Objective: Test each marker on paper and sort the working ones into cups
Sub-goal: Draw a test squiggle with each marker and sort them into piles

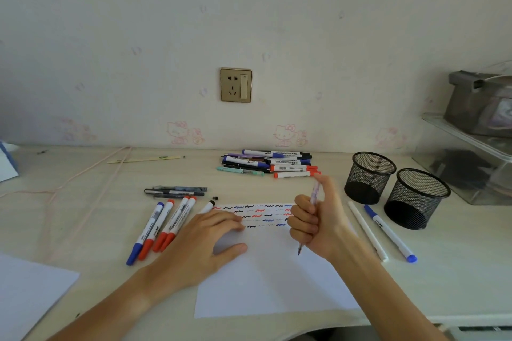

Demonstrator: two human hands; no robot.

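fingers: your right hand (318, 219) fingers (300, 220) are curled in a fist round a thin pen (314, 192), thumb up along the barrel; your left hand (205, 241) fingers lie straight and relaxed, flat on the paper (277, 279), grasping nothing
pen: near upright, slightly tilted, tip down just above the paper's right part, top end blurred
paper: white sheet on the desk (97, 216), rows of red, blue and black squiggles (257, 214) along its far edge; your left hand covers the left end of those rows, your right hand the right end
left of paper: a row of blue and red markers (162, 227) lying side by side; just beyond them a few dark pens (176, 191); one black-capped marker (209, 206) partly under your left hand
beyond paper: marker pile (271, 163) by the wall, mixed colours, near your raised thumb
right of paper: white marker (367, 230) and blue-capped marker (389, 232) lying close, not touching; past them two black mesh cups (370, 176), upright, just beside each other
far right of paper: clear plastic shelf (468, 163) with a grey bag on top
far left of paper: pink cable (83, 174), second white sheet (30, 293) at the desk's near edge
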